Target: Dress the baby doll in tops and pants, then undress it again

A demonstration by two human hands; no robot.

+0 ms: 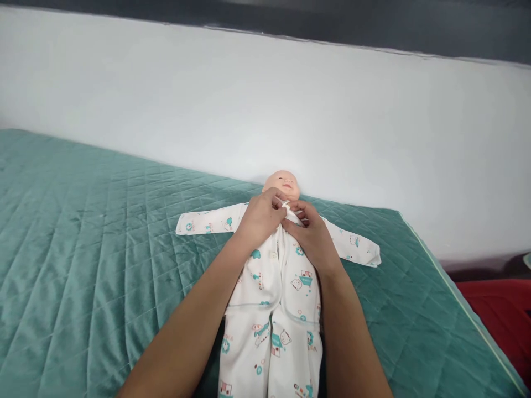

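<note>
A baby doll (284,182) lies on its back with its head toward the wall. It wears a white romper (257,282) printed with small teal and red pictures, its sleeves stretched out to both sides. My left hand (265,215) pinches the edge of the romper's collar just under the doll's chin. Close beside it, my right hand (309,229) grips the other side of the same collar with bent fingers. Below my hands the front opening runs down the middle, its edges slightly apart. The fingertips partly hide the fastening at the neck.
A green quilted bedspread (103,221) spreads under the doll and reaches a white wall (207,105) behind it. Along the top of the wall runs a dark band (332,22). Something red (498,309) stands past the bed's right edge.
</note>
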